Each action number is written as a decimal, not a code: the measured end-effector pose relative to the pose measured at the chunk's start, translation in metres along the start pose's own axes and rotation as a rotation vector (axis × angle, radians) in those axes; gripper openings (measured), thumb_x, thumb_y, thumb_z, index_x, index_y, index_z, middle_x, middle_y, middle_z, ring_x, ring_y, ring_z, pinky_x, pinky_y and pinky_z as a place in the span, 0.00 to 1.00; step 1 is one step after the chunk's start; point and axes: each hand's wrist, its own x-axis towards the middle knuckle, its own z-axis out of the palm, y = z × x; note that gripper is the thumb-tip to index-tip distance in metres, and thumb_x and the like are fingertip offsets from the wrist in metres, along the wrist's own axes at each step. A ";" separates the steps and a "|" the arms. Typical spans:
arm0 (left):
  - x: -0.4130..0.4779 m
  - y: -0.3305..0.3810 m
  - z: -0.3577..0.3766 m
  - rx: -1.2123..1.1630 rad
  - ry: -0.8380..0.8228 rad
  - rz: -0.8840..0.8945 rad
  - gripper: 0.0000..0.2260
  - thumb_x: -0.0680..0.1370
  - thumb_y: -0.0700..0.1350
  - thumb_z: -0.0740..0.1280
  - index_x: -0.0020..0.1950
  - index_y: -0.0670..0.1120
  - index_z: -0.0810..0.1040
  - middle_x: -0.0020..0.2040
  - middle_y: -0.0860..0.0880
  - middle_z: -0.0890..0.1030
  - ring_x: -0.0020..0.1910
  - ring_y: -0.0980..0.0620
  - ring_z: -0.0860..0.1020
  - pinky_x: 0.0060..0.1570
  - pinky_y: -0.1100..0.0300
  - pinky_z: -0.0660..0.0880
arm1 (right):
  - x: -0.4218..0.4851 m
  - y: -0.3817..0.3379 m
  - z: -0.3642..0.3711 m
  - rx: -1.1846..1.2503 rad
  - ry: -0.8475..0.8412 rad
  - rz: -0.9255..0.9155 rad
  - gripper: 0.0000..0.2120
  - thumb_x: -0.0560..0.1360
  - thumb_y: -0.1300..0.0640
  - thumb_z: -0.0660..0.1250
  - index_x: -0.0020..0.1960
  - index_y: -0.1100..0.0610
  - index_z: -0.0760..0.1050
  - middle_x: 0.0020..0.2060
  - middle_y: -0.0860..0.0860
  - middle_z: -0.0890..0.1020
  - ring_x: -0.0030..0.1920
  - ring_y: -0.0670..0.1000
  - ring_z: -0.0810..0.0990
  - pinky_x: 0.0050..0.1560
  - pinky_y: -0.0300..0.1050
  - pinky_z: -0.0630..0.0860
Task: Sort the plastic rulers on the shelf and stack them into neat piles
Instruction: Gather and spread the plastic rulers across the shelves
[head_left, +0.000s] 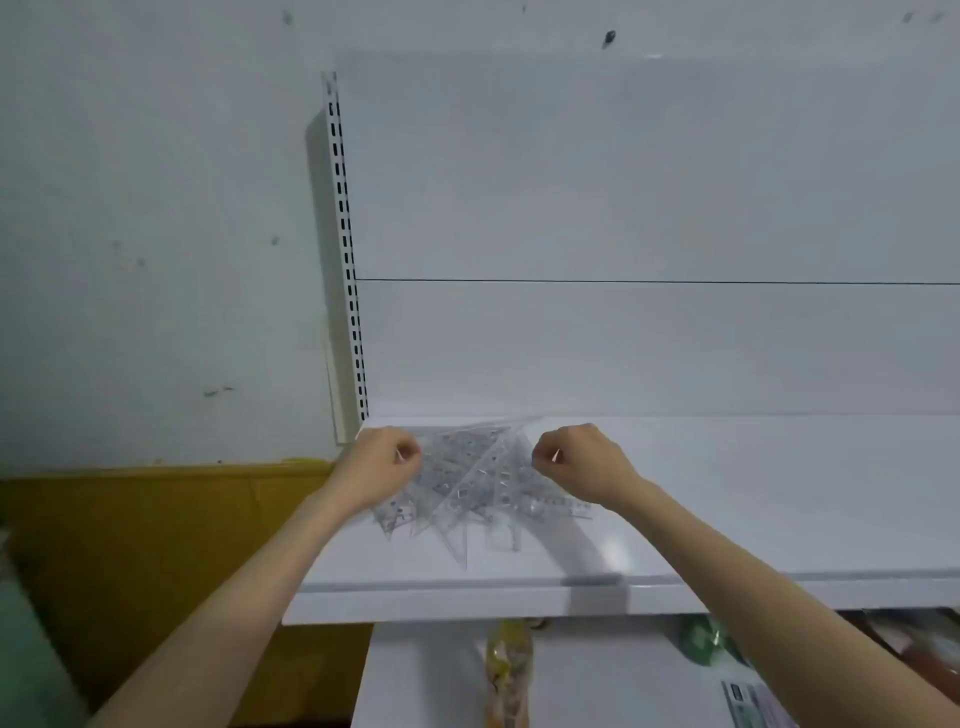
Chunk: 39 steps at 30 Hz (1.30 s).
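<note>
1. The clear plastic rulers and set squares (478, 483) are lying in one messy, criss-crossed heap at the left end of the white metal shelf (727, 519). Corners are poking out every which way, and a couple are pointing toward the front lip. Nothing's sitting in a neat pile yet, so I'd say the sorting is only just getting going.
2. The left hand (382, 465) is hovering at the heap's left edge and the right hand (579, 460) at its upper right edge. My guess is they're bracketing the mess so pieces can get teased apart from both sides.
3. Both hands are showing curled fingers with the tips down at the plastic. Since the stuff is see-through, I can't tell whether either hand is actually pinching a ruler or just touching the heap.
4. The heap is sitting just beside the white slotted upright post (345, 249). That's leaving a long bare stretch of shelf to the right, which looks like the obvious spot for the sorted piles.
5. Below the shelf, a yellowish packaged item (506, 665) and something green (701, 642) are peeking out, too blurry to name.
</note>
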 end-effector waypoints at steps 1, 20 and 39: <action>0.006 0.002 0.008 -0.034 -0.020 0.010 0.06 0.77 0.43 0.65 0.42 0.48 0.81 0.39 0.55 0.78 0.39 0.56 0.76 0.39 0.66 0.71 | 0.009 0.001 0.007 0.004 -0.003 0.039 0.10 0.76 0.53 0.62 0.47 0.55 0.80 0.46 0.50 0.82 0.49 0.53 0.78 0.44 0.44 0.75; 0.057 0.039 0.054 -0.055 -0.172 -0.095 0.08 0.70 0.36 0.65 0.32 0.44 0.74 0.30 0.43 0.73 0.29 0.50 0.67 0.31 0.62 0.68 | 0.060 0.017 0.026 0.538 -0.295 0.468 0.19 0.69 0.57 0.75 0.30 0.58 0.66 0.18 0.48 0.69 0.20 0.47 0.63 0.23 0.37 0.60; 0.075 0.158 0.084 -0.701 -0.124 -0.184 0.06 0.80 0.43 0.59 0.51 0.42 0.72 0.38 0.43 0.81 0.23 0.46 0.76 0.23 0.59 0.73 | -0.025 0.096 -0.043 1.097 0.044 0.434 0.07 0.79 0.55 0.63 0.47 0.59 0.72 0.37 0.60 0.80 0.35 0.56 0.82 0.40 0.52 0.82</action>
